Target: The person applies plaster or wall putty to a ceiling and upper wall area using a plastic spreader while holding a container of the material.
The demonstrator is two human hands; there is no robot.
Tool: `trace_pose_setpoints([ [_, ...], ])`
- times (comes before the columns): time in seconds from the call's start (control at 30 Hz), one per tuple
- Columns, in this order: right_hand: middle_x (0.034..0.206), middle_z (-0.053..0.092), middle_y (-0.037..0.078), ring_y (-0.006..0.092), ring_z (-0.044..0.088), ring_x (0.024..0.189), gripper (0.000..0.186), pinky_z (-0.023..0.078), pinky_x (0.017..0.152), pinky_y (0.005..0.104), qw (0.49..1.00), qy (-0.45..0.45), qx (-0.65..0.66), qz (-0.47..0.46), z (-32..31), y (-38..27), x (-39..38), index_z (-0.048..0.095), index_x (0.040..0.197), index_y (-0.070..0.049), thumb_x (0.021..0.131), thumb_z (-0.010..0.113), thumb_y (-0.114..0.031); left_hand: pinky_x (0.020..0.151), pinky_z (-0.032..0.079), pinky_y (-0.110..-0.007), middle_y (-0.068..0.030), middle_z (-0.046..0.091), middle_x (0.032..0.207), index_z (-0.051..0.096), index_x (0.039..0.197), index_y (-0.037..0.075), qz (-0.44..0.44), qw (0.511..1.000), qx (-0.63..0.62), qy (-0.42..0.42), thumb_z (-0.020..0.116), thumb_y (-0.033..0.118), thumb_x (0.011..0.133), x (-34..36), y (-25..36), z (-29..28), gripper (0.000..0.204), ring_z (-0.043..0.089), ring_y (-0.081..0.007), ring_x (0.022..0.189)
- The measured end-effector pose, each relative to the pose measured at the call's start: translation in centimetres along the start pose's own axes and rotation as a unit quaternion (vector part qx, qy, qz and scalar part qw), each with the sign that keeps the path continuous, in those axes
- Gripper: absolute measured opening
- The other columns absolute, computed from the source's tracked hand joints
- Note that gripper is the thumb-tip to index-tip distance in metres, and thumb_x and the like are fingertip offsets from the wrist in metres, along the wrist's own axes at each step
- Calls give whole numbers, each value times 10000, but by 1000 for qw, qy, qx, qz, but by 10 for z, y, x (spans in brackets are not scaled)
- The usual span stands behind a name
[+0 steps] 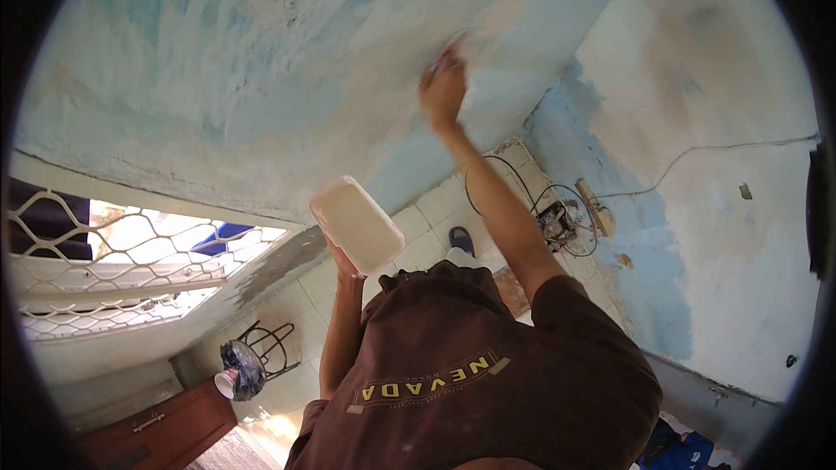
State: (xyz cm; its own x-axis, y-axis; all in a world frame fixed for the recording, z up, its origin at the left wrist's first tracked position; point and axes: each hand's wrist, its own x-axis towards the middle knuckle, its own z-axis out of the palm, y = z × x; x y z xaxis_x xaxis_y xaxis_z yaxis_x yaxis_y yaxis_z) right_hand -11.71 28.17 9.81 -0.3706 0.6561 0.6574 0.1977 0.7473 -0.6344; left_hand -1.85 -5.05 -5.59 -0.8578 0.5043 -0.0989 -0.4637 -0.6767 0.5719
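My left hand (342, 258) holds a pale rectangular tray (357, 218) with a cream, smooth-looking surface, near the lower part of the wall. My right hand (442, 91) is raised on an outstretched arm and grips a small reddish tool (450, 50), blurred and partly hidden by the fingers, at the patchy light-blue and cream wall (287, 52). My dark brown T-shirt fills the bottom of the view, and one dark sandal (461, 238) shows on the tiled floor below.
A white lattice grille (104, 265) covers a left opening. Below are a stool (280, 348) with dark plastic on it and a wooden cabinet (157, 444). At right, coiled cables (566, 226) and a wood piece lie by the adjoining patchy wall (714, 226). Blue fabric (675, 448) shows lower right.
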Motion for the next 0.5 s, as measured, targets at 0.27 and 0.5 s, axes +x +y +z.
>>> trace_pose_setpoints([
  [0.27, 1087, 645, 222, 372, 651, 995, 375, 523, 890, 410, 986, -17, 163, 39, -58, 71, -51, 577, 1289, 48, 915, 588, 21, 884, 592, -532, -145, 610, 1304, 429, 1453, 89, 33, 995, 94, -27, 468, 615, 985, 16, -4, 8, 706, 667, -335, 1087],
  [0.5, 1164, 649, 246, 412, 629, 1048, 382, 505, 929, 444, 984, 61, 59, 159, -53, 45, 122, 597, 1253, 70, 914, 626, -105, 914, 571, -533, -158, 591, 1330, 427, 1457, 82, -37, 999, -18, -25, 491, 611, 969, 22, -13, 20, 722, 642, -341, 1125],
])
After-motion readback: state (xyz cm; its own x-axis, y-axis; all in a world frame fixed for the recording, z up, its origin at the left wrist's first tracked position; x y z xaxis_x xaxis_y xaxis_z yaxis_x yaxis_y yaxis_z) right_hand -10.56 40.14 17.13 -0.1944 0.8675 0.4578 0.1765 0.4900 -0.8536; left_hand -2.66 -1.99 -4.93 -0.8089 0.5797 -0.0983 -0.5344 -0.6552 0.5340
